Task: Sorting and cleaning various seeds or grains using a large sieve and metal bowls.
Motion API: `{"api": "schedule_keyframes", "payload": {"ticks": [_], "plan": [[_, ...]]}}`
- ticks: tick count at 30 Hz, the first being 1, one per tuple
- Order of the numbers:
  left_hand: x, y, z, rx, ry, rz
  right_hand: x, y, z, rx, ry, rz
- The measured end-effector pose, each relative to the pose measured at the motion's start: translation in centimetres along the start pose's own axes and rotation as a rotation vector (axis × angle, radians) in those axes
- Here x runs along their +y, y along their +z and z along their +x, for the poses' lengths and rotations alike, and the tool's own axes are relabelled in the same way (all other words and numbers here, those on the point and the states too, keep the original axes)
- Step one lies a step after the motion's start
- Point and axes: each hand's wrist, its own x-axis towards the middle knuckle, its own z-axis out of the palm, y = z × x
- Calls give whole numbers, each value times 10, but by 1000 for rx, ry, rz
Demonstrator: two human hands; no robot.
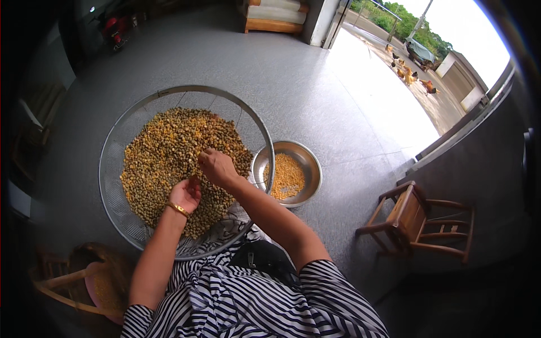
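A wide round mesh sieve (112,194) with a metal rim rests at my lap. Across its mesh spreads a thick layer of small round seeds or beans (160,146), brownish green mixed with yellow pieces. Over the middle of this pile, my right hand (217,167) is closed with its fingertips pinched together. Just below and left of it, my left hand (185,195), with a gold bracelet (179,209) at the wrist, is turned partly palm up with curled fingers. What either hand holds is too small to make out. Beside the sieve's right rim stands a metal bowl (313,174) of yellow kernels (286,176).
A low wooden chair (414,217) stands at the right. Another wooden seat (67,279) is at the lower left, beside a pinkish container (101,284). Beyond the open doorway, several chickens (408,73) are outside. A red vehicle (114,31) is at the far left.
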Motion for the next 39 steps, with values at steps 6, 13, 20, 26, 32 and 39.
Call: {"api": "schedule_keyframes", "payload": {"ticks": [6, 13, 20, 26, 32, 39], "plan": [[5, 7, -3, -226, 62, -163, -30, -27, -1, -145, -195, 243], [1, 2, -2, 10, -13, -345, -20, -25, 4, -79, -42, 200], [0, 23, -14, 149, 5, -213, 7, -2, -9, -485, 57, -93], [5, 23, -22, 202, 143, -284, -3, 8, -14, -761, -62, 115], [18, 54, -26, 341, 246, -385, 2, -16, 1, -1101, -232, 268], [24, 51, -32, 339, 306, -417, -9, -43, -5, -1154, -436, 322]]}}
